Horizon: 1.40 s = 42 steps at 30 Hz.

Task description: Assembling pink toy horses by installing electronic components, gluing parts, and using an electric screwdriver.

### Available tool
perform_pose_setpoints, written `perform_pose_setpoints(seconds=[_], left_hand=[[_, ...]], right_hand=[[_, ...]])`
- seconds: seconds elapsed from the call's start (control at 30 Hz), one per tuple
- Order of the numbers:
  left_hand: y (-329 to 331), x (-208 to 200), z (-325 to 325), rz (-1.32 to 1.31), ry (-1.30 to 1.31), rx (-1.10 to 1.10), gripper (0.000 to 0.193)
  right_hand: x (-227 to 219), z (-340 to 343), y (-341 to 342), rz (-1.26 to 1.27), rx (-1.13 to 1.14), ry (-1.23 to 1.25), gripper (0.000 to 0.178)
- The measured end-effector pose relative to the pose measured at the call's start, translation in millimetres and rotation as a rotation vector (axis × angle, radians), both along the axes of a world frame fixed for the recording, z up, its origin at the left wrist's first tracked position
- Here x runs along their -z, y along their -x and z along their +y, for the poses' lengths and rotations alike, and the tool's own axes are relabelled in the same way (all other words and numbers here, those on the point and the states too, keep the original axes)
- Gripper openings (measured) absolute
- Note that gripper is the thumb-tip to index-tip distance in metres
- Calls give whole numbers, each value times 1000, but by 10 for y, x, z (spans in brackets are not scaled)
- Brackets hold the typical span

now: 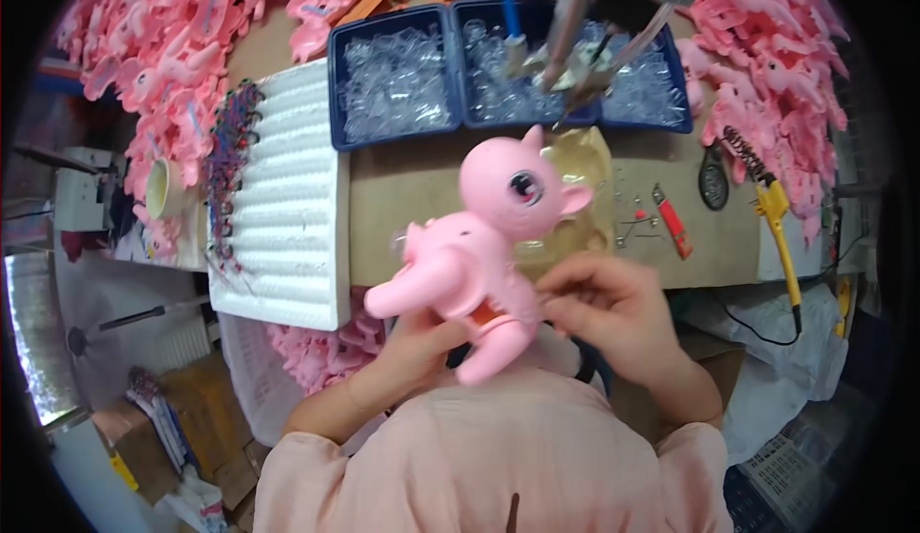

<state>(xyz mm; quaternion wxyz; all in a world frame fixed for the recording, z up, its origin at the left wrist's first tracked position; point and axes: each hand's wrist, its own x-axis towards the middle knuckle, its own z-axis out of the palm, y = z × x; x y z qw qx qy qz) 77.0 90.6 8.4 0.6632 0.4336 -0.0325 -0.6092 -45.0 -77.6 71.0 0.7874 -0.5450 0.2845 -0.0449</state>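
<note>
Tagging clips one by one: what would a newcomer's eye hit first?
Likely the pink toy animal at the centre, the left hand beneath it, the right hand at its side. Then heaps of pink toy parts, upper left and upper right, with blue trays of clear pieces between.

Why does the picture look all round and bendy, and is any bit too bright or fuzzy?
In the head view, the fisheye lens makes a dark round border and bends straight edges near it; in the head view, the window at far left glares whitish; in the head view, the pink toy looks fairly clear.
</note>
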Motion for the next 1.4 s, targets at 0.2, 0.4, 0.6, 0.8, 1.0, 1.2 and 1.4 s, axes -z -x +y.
perform_pose_setpoints(seconds=[0.2, 0.4, 0.6, 0.8, 1.0, 1.2, 1.4], left_hand=[[75, -14, -22, -128, 48, -13, 47], [12, -68, 8, -180, 37, 0, 59], [-29, -22, -6, -407, 197, -1, 63], [-101, -160, -66, -561, -80, 221, 62], [-86, 280, 20, -890, -54, 128, 56], [-179, 222, 48, -1277, 24, 177, 46], [-107, -112, -90, -1479, 25, 66, 56]], right_hand=[[171, 205, -68, -257, -24, 790, 17], [237, 262, -108, -287, -78, 1075, 32], [320, 355, -95, -188, -178, 250, 72], [290, 301, -111, -99, -204, 287, 59], [403, 138, -153, -158, 27, 99, 41], [73, -129, -209, -552, 136, 844, 50], [4, -54, -294, -582, 178, 870, 53]])
